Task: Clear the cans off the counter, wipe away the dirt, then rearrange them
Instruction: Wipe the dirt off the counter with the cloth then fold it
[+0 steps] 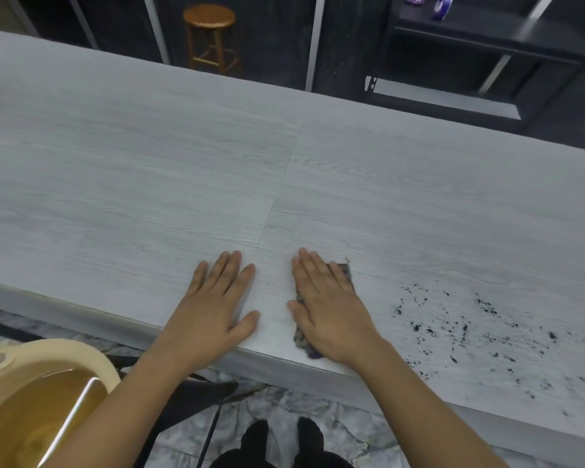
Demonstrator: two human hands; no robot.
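Both hands lay flat near the front edge of the surface (284, 136). The left hand (217, 298) rested bare on the laminate, fingers (232, 265) straight and slightly spread, holding nothing; it looked placed there to steady the body while the other hand worked. The right hand (325, 305) pressed a cloth (347, 273) down, fingers straight and close together on top of it rather than curled round it, which suits pushing the cloth across with even pressure.

The cloth was a dark, mottled, woven-looking rag, mostly hidden under the palm, with a frayed corner showing past the fingertips and one end hanging at the edge. The surface was pale grey with a printed wood grain, smooth and matt, with thin seams between panels.

The dirt (470, 329) lay to the right of the cloth, well apart from it: black specks and smears scattered loosely toward the front edge, not yet wiped. No cans stood on the visible surface, so clearing seemed done; two purple things on a dark shelf (487, 35) beyond might be cans, but they were too small to tell.

Below left sat a cream bucket (92, 356) of brownish water, likely kept close for rinsing. A round wooden stool (209, 16) stood behind.
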